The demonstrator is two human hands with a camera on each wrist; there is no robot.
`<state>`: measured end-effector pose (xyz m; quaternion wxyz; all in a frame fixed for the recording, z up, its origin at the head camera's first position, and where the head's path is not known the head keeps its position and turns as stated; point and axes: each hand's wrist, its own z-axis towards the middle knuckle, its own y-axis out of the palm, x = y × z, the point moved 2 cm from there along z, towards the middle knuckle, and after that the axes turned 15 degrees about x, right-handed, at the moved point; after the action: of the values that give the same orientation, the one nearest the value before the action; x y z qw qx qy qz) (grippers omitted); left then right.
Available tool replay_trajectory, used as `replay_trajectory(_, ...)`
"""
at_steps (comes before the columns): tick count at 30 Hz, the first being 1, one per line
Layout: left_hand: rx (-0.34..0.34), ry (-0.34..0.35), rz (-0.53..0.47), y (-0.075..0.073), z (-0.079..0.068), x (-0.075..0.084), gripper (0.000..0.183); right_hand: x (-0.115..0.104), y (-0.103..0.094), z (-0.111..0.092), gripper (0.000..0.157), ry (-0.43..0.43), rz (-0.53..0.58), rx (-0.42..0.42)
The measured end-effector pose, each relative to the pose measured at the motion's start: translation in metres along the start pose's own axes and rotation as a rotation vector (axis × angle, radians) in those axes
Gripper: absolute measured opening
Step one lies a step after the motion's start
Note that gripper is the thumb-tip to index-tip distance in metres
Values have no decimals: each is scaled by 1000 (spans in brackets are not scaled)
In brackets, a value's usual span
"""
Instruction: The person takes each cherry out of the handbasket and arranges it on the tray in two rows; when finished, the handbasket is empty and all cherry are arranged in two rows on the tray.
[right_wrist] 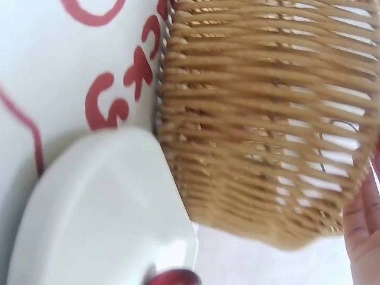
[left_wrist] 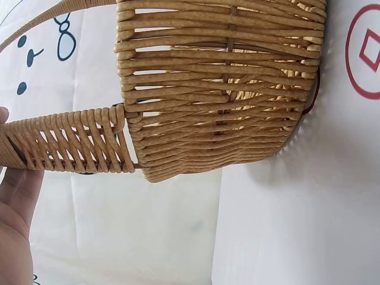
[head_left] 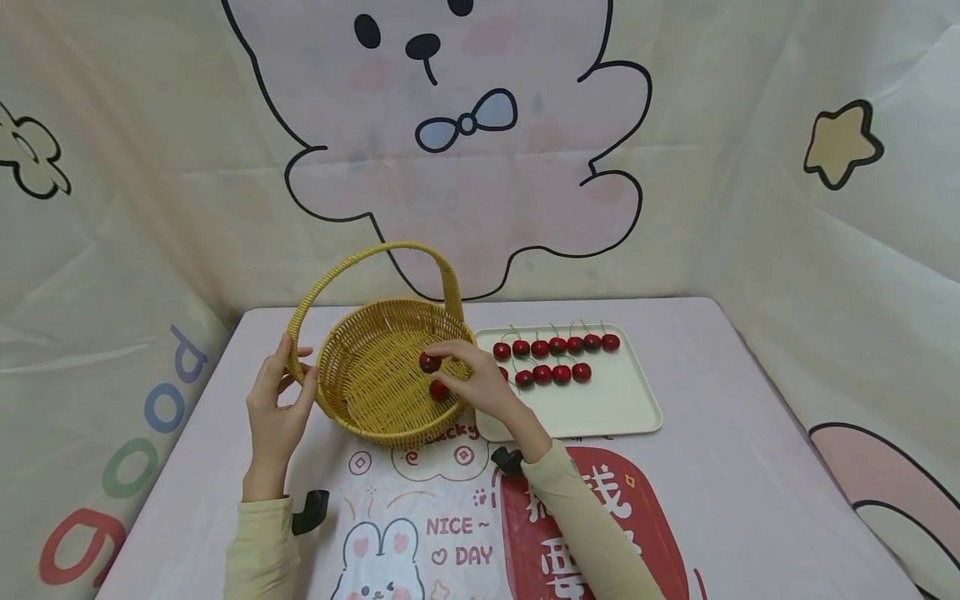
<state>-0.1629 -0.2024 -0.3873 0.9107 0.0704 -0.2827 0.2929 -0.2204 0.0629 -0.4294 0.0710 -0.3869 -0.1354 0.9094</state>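
A round yellow wicker basket [head_left: 367,375] with a tall arched handle [head_left: 341,265] stands on the table. My left hand [head_left: 279,412] grips the handle low on its left side; in the left wrist view, fingers [left_wrist: 21,196] show beside the woven strip. Over the basket's right part, my right hand [head_left: 483,382] pinches a dark red cherry [head_left: 430,362] between thumb and fingers. Another cherry [head_left: 439,390] lies inside the basket, below that hand. In the right wrist view the basket wall [right_wrist: 267,119] hides most of the fingers.
A cream rectangular tray [head_left: 585,408] lies right of the basket, close to its side. It bears two rows of stemmed cherries [head_left: 557,345], several in each. A printed mat [head_left: 450,508] covers the table's front. A patterned cloth wall [head_left: 525,200] rises behind.
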Motion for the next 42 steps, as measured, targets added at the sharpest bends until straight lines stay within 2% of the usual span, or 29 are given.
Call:
replay_trajectory(5,-1,5,-3,0,0,1,68,-19,-22,-1,33,-30,36,25)
replay_trajectory(8,1,8,-6,0,0,0,68,-29,-37,-1,33,-47,15,43)
replay_trajectory(15,-3,15,-1,0,1,0,65,-24,-68,-9,34,31,-90,67)
replay_trajectory(23,0,20,0,0,1,-1,67,-16,-99,-17,36,25,-145,109)
replay_trajectory(28,0,14,1,0,1,-1,67,-9,-118,-23,36,14,-184,150)
replay_trajectory(34,-1,15,4,0,0,-1,65,3,-139,-33,37,43,-228,181)
replay_trajectory(42,-2,4,-1,-1,0,-2,62,49,-176,-57,42,93,-343,202)
